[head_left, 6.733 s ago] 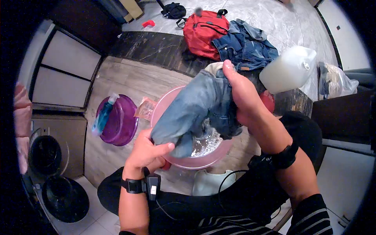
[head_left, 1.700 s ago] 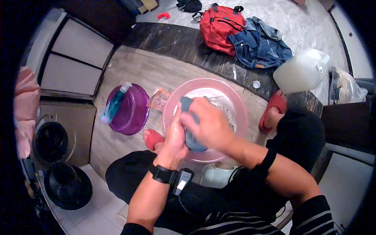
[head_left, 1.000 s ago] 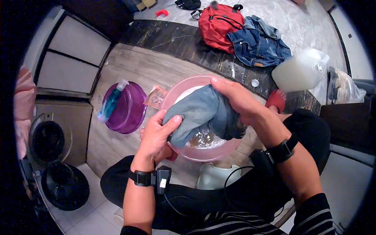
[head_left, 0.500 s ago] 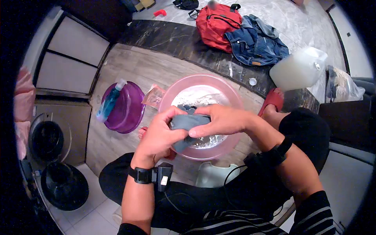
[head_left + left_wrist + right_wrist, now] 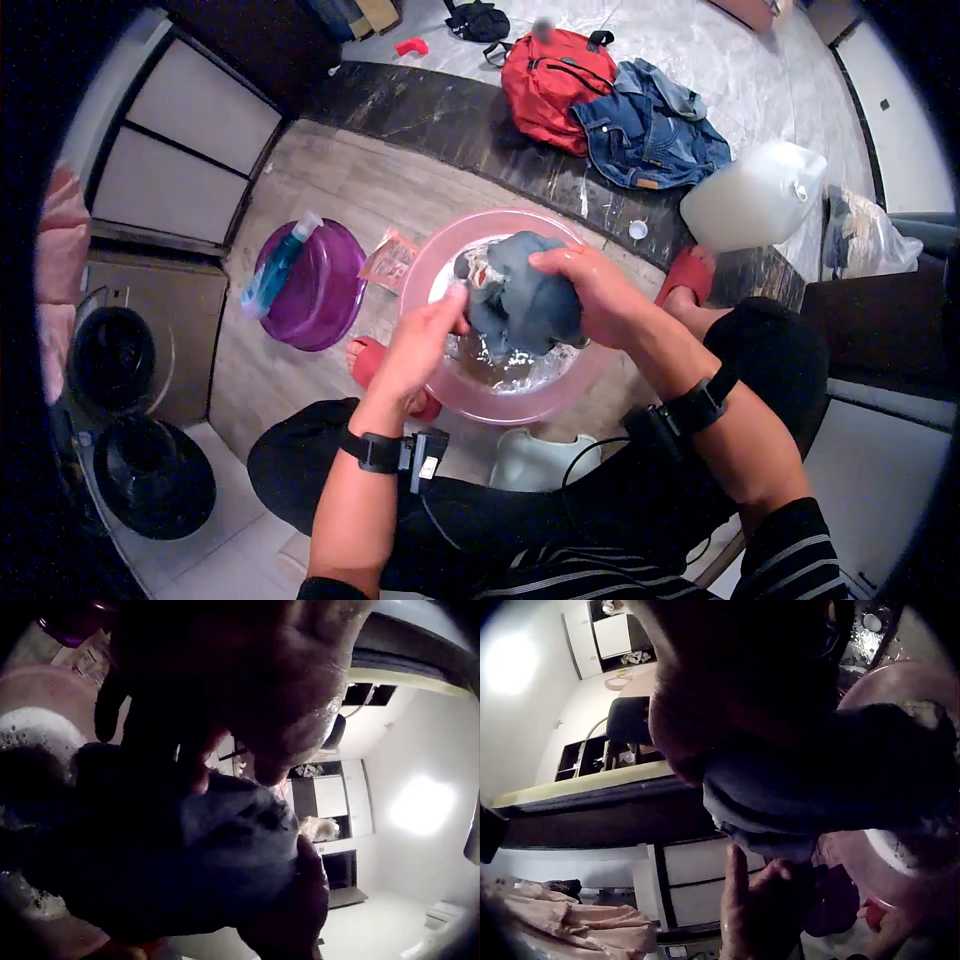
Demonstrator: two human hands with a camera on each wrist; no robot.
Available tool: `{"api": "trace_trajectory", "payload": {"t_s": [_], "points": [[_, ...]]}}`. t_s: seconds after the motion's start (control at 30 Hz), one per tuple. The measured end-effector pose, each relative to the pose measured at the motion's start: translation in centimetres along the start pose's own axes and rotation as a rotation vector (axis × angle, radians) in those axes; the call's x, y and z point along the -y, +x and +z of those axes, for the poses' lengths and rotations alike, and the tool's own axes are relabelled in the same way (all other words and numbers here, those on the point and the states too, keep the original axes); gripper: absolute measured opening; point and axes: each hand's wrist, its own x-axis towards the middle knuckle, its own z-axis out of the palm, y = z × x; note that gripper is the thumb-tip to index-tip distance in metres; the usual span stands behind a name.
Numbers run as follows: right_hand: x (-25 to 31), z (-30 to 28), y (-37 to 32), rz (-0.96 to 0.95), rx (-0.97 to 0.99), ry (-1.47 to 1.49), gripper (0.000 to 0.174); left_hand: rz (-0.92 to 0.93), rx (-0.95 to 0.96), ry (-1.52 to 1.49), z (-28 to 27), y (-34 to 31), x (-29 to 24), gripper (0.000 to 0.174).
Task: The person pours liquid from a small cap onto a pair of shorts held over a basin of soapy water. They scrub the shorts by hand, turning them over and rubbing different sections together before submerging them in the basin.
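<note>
A wet blue-grey denim cloth (image 5: pixel 535 300), bunched up with a pale frayed patch at its left side, is held above a pink basin (image 5: pixel 470 405) of sudsy water. My right hand (image 5: pixel 600 300) grips its right side, thumb on top and fingers behind. At the cloth's left edge is my left hand (image 5: pixel 420 345), thumb pointing up. In the left wrist view the left hand (image 5: pixel 262 690) has thumb and a finger spread right above the dark cloth (image 5: pixel 180 855); I cannot tell whether its shadowed fingers grip it. The right wrist view shows the cloth (image 5: pixel 780 787) hanging from the right hand.
Left of the basin is a purple basin (image 5: pixel 330 320) with a blue bottle (image 5: pixel 280 265) on it, and a small packet (image 5: pixel 388 260). Along the dark step lie a red backpack (image 5: pixel 555 90), a denim garment (image 5: pixel 650 130), a white cap (image 5: pixel 638 230) and a translucent jug (image 5: pixel 755 195).
Both hands gripped and squeezed the denim cloth over the basin, opening it out and bunching it up. Since half a second ago the hands have parted and the cloth has been lifted and spread out.
</note>
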Motion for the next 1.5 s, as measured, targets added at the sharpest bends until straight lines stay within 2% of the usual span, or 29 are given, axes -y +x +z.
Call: {"api": "trace_trajectory", "payload": {"t_s": [0.03, 0.1, 0.17, 0.27, 0.3, 0.4, 0.5, 0.6, 0.7, 0.87, 0.97, 1.07, 1.2, 1.27, 1.37, 1.47, 1.5], "points": [[0.0, 0.0, 0.0, -0.02, -0.003, 0.016, 0.032, -0.033, 0.081, 0.084, 0.2, -0.2, -0.3, 0.058], [-0.1, 0.1, 0.1, -0.064, -0.005, 0.046, 0.034, -0.009, 0.17, -0.021, 1.0, -0.4, -0.4, 0.065], [-0.3, 0.3, 0.2, -0.006, -0.048, 0.157, 0.035, 0.025, 0.27, -0.061, 1.2, -0.5, -0.9, 0.079], [-0.3, 0.8, -0.3, 0.066, -0.023, 0.256, 0.036, 0.04, 0.32, -0.245, 2.1, -0.9, -1.4, 0.075], [-0.4, 0.8, -0.4, 0.09, 0.0, 0.278, 0.037, 0.036, 0.27, -0.311, 2.6, -0.4, -0.9, 0.062], [-0.7, 0.5, -0.1, 0.132, -0.016, 0.282, 0.038, 0.068, 0.162, -0.388, 2.3, 1.1, 0.5, 0.047], [-1.1, 0.2, 0.0, 0.03, -0.044, 0.141, 0.039, 0.182, 0.035, -0.529, 2.6, 0.9, -0.3, 0.038], [-1.7, 0.5, 0.1, -0.08, -0.194, 0.068, 0.041, 0.161, -0.081, -0.559, 2.0, 0.8, -0.8, 0.034], [-1.2, 0.1, 0.4, -0.153, -0.359, 0.005, 0.039, 0.237, -0.118, -0.634, 1.4, 0.9, -0.4, 0.026], [-0.5, 0.1, 0.5, -0.198, -0.398, -0.058, 0.035, 0.323, -0.12, -0.785, 1.2, 0.3, -0.1, 0.024], [-0.7, 0.0, 1.0, -0.241, -0.407, -0.089, 0.032, 0.148, -0.083, -1.058, 1.5, 0.3, -0.3, 0.028], [-0.7, 0.1, 1.0, -0.246, -0.429, -0.134, 0.029, 0.054, -0.045, -1.144, 1.9, -0.5, -2.0, 0.034], [-0.9, 0.0, 1.2, -0.221, -0.399, -0.184, 0.025, -0.022, 0.029, -1.129, 1.9, -0.5, -2.0, 0.035], [-1.3, -0.5, 1.7, -0.29, -0.333, -0.152, 0.025, -0.063, 0.071, -1.083, 2.1, -0.4, -1.9, 0.039], [-0.9, 0.0, 1.3, -0.316, -0.225, -0.063, 0.025, -0.218, 0.238, -1.028, 2.7, -0.4, -1.6, 0.05], [-0.1, 0.9, 0.4, -0.325, -0.144, -0.044, 0.028, -0.304, 0.414, -0.95, 3.1, -0.7, -0.9, 0.053], [0.0, 1.0, 0.3, -0.331, -0.119, -0.053, 0.029, -0.31, 0.394, -0.937, 3.5, -0.7, -0.4, 0.053]]}}
